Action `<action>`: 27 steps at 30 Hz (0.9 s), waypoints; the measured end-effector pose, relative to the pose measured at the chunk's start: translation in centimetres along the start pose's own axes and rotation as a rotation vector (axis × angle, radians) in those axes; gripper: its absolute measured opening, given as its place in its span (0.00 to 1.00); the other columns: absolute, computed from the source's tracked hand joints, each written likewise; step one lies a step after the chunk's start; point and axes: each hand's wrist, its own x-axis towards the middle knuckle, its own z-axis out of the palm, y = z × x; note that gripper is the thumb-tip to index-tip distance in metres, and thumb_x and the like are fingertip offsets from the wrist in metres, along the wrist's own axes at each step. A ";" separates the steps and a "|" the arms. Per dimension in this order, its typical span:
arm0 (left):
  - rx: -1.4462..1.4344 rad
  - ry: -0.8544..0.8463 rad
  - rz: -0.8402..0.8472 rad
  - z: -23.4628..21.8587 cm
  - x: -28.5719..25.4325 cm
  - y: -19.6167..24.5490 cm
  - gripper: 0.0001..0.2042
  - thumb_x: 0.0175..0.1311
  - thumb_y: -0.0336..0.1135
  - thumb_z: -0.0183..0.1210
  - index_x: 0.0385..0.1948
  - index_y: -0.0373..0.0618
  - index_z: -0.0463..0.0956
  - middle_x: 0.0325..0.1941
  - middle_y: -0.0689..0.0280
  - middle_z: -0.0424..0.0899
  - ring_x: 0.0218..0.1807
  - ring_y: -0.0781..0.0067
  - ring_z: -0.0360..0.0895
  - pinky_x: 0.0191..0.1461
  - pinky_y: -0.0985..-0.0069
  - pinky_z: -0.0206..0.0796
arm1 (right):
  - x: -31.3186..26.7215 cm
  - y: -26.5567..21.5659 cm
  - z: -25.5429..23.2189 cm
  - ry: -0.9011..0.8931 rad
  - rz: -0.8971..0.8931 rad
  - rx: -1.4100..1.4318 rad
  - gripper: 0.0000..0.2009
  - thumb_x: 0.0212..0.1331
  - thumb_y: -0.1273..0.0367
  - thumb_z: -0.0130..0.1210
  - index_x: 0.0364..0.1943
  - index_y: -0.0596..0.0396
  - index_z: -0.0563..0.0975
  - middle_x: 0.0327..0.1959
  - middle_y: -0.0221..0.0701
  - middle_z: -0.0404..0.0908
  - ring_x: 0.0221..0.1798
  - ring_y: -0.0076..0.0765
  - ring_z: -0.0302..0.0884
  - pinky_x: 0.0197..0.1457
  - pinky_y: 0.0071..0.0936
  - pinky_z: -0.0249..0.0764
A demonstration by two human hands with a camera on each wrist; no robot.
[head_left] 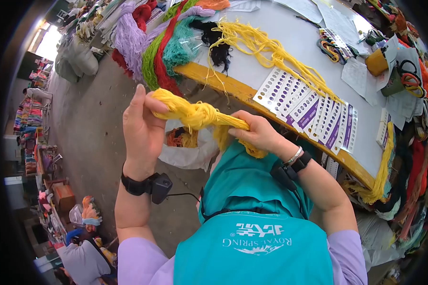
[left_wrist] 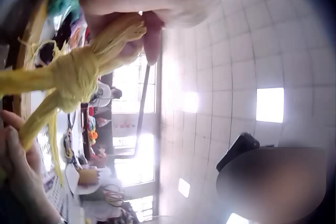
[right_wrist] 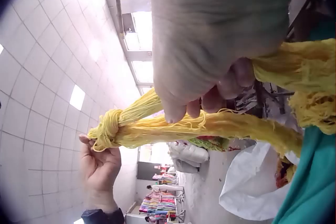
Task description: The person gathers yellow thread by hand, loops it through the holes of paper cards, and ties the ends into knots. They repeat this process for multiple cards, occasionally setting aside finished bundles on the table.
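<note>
A skein of yellow yarn [head_left: 199,115] stretches between the two hands in front of the apron, with a thick knot near its left end. My left hand [head_left: 145,133] is raised and grips the short looped end beyond the knot [left_wrist: 76,77]. My right hand [head_left: 260,134] holds the strands on the other side of the knot. In the right wrist view, two yellow lengths run from the knot, one up under the curled fingers [right_wrist: 173,111] of the right hand and one hanging below it. Loose yellow yarn [right_wrist: 315,111] hangs beside the teal apron [right_wrist: 310,182].
A white table [head_left: 245,66] with a yellow edge carries more yellow yarn [head_left: 271,50], fanned punched cards [head_left: 314,114] and colored skeins [head_left: 161,52]. A white bag [head_left: 188,154] with orange and yellow yarn stands below the hands. Yarn piles [head_left: 31,118] line the floor's far side.
</note>
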 end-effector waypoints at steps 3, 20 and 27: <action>0.075 -0.103 -0.155 -1.2 -0.9 0.7 0.26 0.77 0.45 0.46 0.18 0.37 0.75 0.37 0.58 0.83 0.41 0.64 0.80 0.52 0.67 0.72 | -0.7 -1.1 -0.4 -0.024 -0.068 -0.222 0.25 0.58 0.61 0.65 0.59 0.51 0.73 0.43 0.33 0.81 0.46 0.36 0.79 0.55 0.31 0.74; -0.310 -0.251 -0.055 -3.1 1.0 2.1 0.20 0.78 0.45 0.44 0.21 0.49 0.69 0.45 0.59 0.84 0.55 0.59 0.78 0.61 0.56 0.67 | -2.0 -1.9 1.4 -0.284 -0.034 0.123 0.19 0.51 0.69 0.63 0.48 0.56 0.75 0.40 0.40 0.82 0.45 0.44 0.81 0.49 0.38 0.74; -0.207 -0.230 -0.223 -3.4 1.4 -2.0 0.22 0.77 0.45 0.43 0.20 0.45 0.70 0.45 0.56 0.84 0.58 0.57 0.76 0.67 0.57 0.62 | -14.5 -2.3 -6.9 0.090 0.127 -0.141 0.09 0.48 0.69 0.60 0.33 0.54 0.75 0.26 0.43 0.79 0.33 0.54 0.79 0.36 0.42 0.73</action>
